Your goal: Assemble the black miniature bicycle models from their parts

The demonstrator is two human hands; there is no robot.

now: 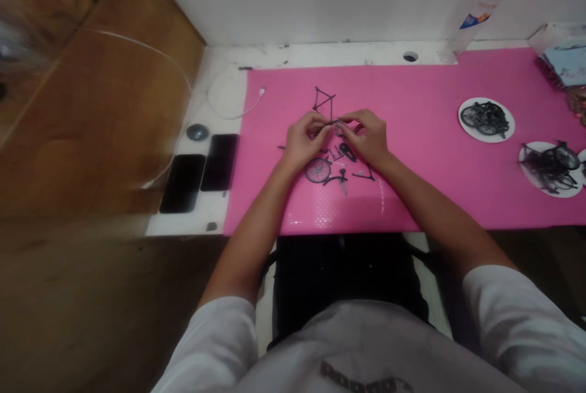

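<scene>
My left hand (pixel 307 138) and my right hand (pixel 368 137) meet over the pink mat (pixel 425 179), fingertips pinched together on a small dark model-bicycle part (pixel 333 122). Its exact kind is too small to make out. Just beyond the fingers lies a thin black model bicycle frame (pixel 324 100). Below the hands are a spoked toy wheel (pixel 317 170), a black chain-and-crank piece (pixel 347 152), a curved black piece (pixel 336 179) and a thin angled black part (pixel 364 174). Other small parts between my wrists are partly hidden.
To the right, a white plate (pixel 464 127) and another plate (pixel 556 191) hold black model bicycle parts. Two dark phones (pixel 183 183) and a round dark object (pixel 198 132) lie left of the mat, near a white cable (pixel 229 117). A plastic bottle (pixel 478 14) stands at the back right.
</scene>
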